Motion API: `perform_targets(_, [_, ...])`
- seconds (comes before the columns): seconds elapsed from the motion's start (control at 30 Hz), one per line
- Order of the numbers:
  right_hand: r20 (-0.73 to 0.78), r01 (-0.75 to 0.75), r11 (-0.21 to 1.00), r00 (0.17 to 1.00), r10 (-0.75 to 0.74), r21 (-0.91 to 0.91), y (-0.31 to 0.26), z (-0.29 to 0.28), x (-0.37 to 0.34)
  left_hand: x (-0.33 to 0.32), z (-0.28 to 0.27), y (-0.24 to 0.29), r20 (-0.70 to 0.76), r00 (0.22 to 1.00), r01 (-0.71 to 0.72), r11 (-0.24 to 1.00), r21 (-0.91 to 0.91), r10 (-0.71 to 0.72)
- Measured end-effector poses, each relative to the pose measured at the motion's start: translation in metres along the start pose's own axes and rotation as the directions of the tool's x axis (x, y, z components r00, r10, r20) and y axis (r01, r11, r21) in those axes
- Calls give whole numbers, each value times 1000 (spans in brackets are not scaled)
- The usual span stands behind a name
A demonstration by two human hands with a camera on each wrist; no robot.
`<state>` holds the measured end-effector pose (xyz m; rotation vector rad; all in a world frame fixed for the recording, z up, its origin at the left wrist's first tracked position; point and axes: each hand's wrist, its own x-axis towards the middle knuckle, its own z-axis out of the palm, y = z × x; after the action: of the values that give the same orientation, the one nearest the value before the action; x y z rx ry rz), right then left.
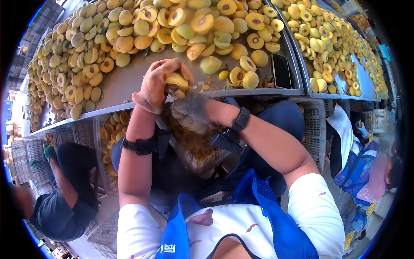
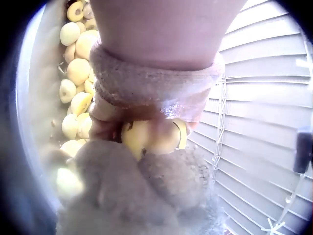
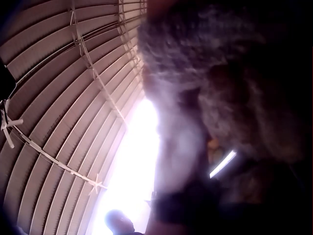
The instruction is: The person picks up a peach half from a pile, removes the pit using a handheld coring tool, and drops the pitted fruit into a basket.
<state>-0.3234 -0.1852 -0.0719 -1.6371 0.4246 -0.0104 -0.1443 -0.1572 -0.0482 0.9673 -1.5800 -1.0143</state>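
Blue vest point(image 1: 280, 224) nearest; yellow fruit point(image 1: 176, 80) gripped in left hand point(image 1: 158, 84).

Metal rim point(image 1: 241, 92) before piled fruit point(image 1: 125, 44)

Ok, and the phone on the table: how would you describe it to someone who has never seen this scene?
Find the long metal table heaped with yellow fruit in the head view. Follow its near edge right, to the corner by the raised metal divider. The phone lies flat there, a black, straight-edged rectangle beside rounded fruit.
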Motion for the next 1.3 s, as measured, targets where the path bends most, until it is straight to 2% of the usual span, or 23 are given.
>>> perform_targets(0.1, [103,-175,814,985,142,553,32,-1,10,-4,7,0,-42,998,43,996,73,-40])
perform_targets(0.17, [623,-643,197,545,-561,740,79,0,35,-6,27,7,-85,980,147,944,-295,-179])
perform_targets(0.2, [622,-640,199,545,-563,742,76,2,28,-5,34,9,-74,945,206,752,-627,-320])
perform_targets(0.27, [438,-381,363,895,-88,850,66,10,6,-3,34,17,-28,906,290,667,-687,-422])
perform_targets(0.33, [445,-370,424,891,-90,827,74,13,14,-4,32,19,-92,969,100,704,-703,-230])
perform_targets(0.43, [612,-607,172,656,-442,775,76,24,24,0,8,24,-218,954,-31,655,-755,-206])
perform_targets(0.5, [363,-333,589,929,71,736,6,30,-7,-8,-20,32,-202,978,-164,438,-884,-41])
perform_targets(0.53, [368,-335,593,927,69,732,16,29,-3,-16,-36,35,-158,984,-169,169,-971,77])
perform_targets(0.6, [759,-738,324,646,81,592,45,27,10,-28,-63,36,-187,963,-206,81,-975,194])
perform_targets(0.7, [583,-686,484,723,371,543,22,47,4,-40,-107,31,-298,815,-224,-205,-953,496])
perform_targets(0.73, [569,-703,455,711,414,547,21,52,6,-47,-122,26,-301,814,-230,-202,-952,496])
perform_targets(0.8, [477,-690,479,723,500,543,27,61,8,-68,-155,6,-464,885,-456,289,-841,47])
perform_targets(0.83, [514,-692,423,720,467,585,43,62,13,-73,-158,13,-681,694,-357,710,-607,-234])
perform_targets(0.87, [549,-694,363,717,430,621,57,63,16,-62,-161,10,-794,310,-420,674,-608,-523])
perform_targets(0.93, [452,-655,452,750,482,605,45,58,16,-79,-193,-14,-807,-1,-280,774,-567,-591])
perform_targets(0.97, [338,-606,536,786,518,587,39,56,15,-103,-222,-35,-811,-10,-285,779,-559,-585])
perform_targets(1.0, [345,-609,542,786,514,580,33,52,14,-134,-258,-58,-921,-89,459,805,-376,-380])
perform_targets(1.03, [294,-597,550,787,542,584,28,48,14,-155,-279,-73,-986,10,947,318,-45,-169])
perform_targets(1.07, [240,-583,558,787,568,591,25,45,15,-165,-283,-81,-987,6,946,320,-47,-161])
perform_targets(1.13, [215,-554,541,797,564,633,28,40,14,-181,-278,-83,-988,30,912,-400,91,-154])
perform_targets(1.17, [231,-551,557,808,542,621,30,35,10,-189,-271,-81,-988,25,912,-402,85,-151])
perform_targets(1.23, [249,-544,583,823,511,603,25,33,15,-182,-240,-68,-979,38,948,304,98,198])
perform_targets(1.3, [236,-582,501,771,592,641,12,42,18,-165,-223,-66,-970,51,973,208,102,239])
